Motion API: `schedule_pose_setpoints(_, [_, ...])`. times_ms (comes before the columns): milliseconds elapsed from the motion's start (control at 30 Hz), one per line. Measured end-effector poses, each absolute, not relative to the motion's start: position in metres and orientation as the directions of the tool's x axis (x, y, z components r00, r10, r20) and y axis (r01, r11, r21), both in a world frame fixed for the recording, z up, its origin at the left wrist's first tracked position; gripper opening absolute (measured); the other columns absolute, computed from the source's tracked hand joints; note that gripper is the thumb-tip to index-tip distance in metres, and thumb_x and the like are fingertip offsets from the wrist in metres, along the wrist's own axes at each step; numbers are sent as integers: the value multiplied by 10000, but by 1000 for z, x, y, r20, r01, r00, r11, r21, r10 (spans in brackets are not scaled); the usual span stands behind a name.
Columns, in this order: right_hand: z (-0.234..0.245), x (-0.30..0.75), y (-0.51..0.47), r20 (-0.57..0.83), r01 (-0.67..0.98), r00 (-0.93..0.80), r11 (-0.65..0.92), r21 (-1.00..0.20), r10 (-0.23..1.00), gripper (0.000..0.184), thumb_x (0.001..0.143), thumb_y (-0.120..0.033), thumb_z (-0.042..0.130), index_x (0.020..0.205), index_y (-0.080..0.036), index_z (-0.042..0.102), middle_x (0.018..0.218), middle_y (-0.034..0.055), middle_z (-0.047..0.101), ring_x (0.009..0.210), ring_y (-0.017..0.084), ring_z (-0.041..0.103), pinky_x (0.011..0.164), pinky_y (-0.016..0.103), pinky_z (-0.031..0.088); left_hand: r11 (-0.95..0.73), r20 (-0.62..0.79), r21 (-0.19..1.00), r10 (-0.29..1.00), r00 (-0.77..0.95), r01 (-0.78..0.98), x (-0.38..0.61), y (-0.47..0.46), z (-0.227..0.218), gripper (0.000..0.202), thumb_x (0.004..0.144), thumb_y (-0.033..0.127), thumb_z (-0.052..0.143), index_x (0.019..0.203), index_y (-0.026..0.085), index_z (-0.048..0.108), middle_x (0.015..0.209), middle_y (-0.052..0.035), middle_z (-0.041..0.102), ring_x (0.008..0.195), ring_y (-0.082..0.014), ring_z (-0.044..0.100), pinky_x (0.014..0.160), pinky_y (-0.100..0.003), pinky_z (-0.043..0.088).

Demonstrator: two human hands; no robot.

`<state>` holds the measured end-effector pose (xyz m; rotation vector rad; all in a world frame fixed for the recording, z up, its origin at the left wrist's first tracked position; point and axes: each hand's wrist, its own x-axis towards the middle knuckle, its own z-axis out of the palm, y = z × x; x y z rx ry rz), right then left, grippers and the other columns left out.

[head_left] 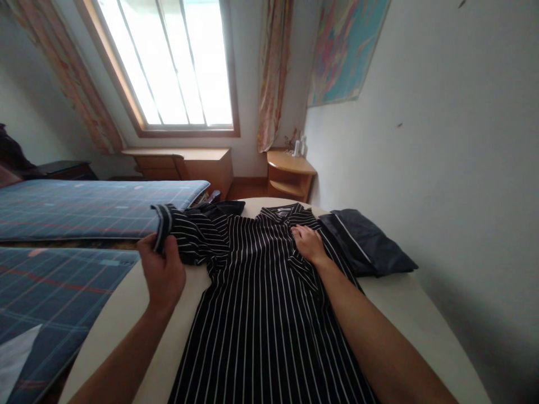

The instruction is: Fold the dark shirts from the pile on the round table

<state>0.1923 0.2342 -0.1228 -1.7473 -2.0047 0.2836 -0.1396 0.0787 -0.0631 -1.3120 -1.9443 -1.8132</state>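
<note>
A black shirt with white stripes (261, 292) lies spread on a round pale table (404, 325), its collar toward the far edge. My left hand (163, 269) grips the cuff of the left-side sleeve, thumb on top, and holds it raised off the table. On the other side, my right hand (309, 242) rests on the shirt just below the collar, fingers bent against the fabric; whether they pinch any cloth is hard to see. The right-side sleeve is partly hidden by my forearm.
Dark folded clothing (366, 241) lies at the table's right, against the wall. More dark cloth (223, 207) sits behind the raised sleeve. A bed with a blue plaid cover (84, 210) stands left. Beyond are a wooden desk (206, 157) and a corner shelf (290, 164).
</note>
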Motion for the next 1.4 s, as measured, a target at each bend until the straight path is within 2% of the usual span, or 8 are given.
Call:
schedule_pose_setpoints(200, [-124, 193, 235, 209, 868, -87, 177, -465, 974, 457, 1035, -405, 297, 1245, -241, 668, 1456, 45, 549, 1396, 264, 406, 1165, 478, 216, -637, 617, 535, 744, 258, 555, -81, 53, -63, 266, 996, 296, 442, 1252, 228, 462, 1379, -129, 588, 1218, -226, 600, 1009, -392, 491])
schedule_pose_setpoints(367, [-124, 193, 234, 222, 873, -93, 186, -450, 971, 452, 1034, -400, 298, 1233, -243, 671, 1449, 51, 554, 1387, 267, 416, 1158, 483, 224, -247, 476, 581, 876, -77, 775, -102, 71, -75, 353, 954, 337, 464, 1276, 195, 481, 1265, -122, 610, 1041, -224, 661, 903, -397, 547])
schedule_pose_setpoints(533, [-117, 191, 230, 280, 866, -105, 226, -446, 954, 417, 1027, -394, 335, 1164, -227, 692, 1409, 55, 587, 1329, 234, 478, 1128, 421, 279, 54, 306, 391, 934, -185, 919, -129, 79, -100, 439, 843, 223, 477, 1273, 131, 473, 1282, -166, 560, 1206, -290, 580, 1052, -444, 444])
schedule_pose_setpoints(667, [-91, 184, 221, 312, 848, -238, 353, -395, 920, 434, 991, -479, 415, 976, -196, 744, 1230, 76, 685, 1205, 240, 563, 1054, 364, 349, 77, 196, 385, 967, -163, 920, -129, 67, -107, 431, 852, 256, 466, 1261, 121, 466, 1241, -154, 602, 1191, -284, 593, 1034, -413, 451])
schedule_pose_setpoints(900, [-43, 159, 185, -195, 752, -587, 440, -490, 786, 436, 833, -626, 627, 937, -225, 764, 953, 45, 759, 907, 222, 671, 862, 318, 442, 17, 238, 399, 964, -121, 917, -129, 59, -107, 603, 860, 473, 548, 1317, 97, 436, 1200, -175, 640, 1125, -314, 631, 968, -425, 483])
schedule_pose_setpoints(1067, [-39, 153, 179, -255, 758, -620, 484, -437, 742, 259, 872, -432, 625, 882, -200, 740, 850, 33, 730, 804, 189, 639, 816, 304, 436, 26, 243, 382, 962, -127, 924, -127, 61, -112, 660, 872, 410, 588, 1401, 90, 357, 1175, -156, 667, 1067, -292, 663, 929, -391, 489])
schedule_pose_setpoints(1200, [-33, 171, 190, -190, 714, -623, 453, -534, 759, 333, 886, -428, 589, 1030, -153, 708, 880, 56, 717, 759, 171, 617, 677, 263, 438, 132, 136, 376, 971, -195, 917, -127, 62, -111, 616, 894, 241, 528, 1452, 102, 307, 1065, -103, 697, 896, -266, 699, 812, -361, 496])
schedule_pose_setpoints(1400, [-35, 191, 197, -380, 847, -504, 360, -391, 775, 387, 760, -459, 735, 1023, -175, 731, 925, 60, 729, 813, 205, 654, 681, 273, 455, 197, 94, 362, 965, -246, 911, -122, 60, -102, 619, 885, 190, 505, 1471, 131, 315, 1178, -100, 678, 960, -283, 692, 826, -361, 481])
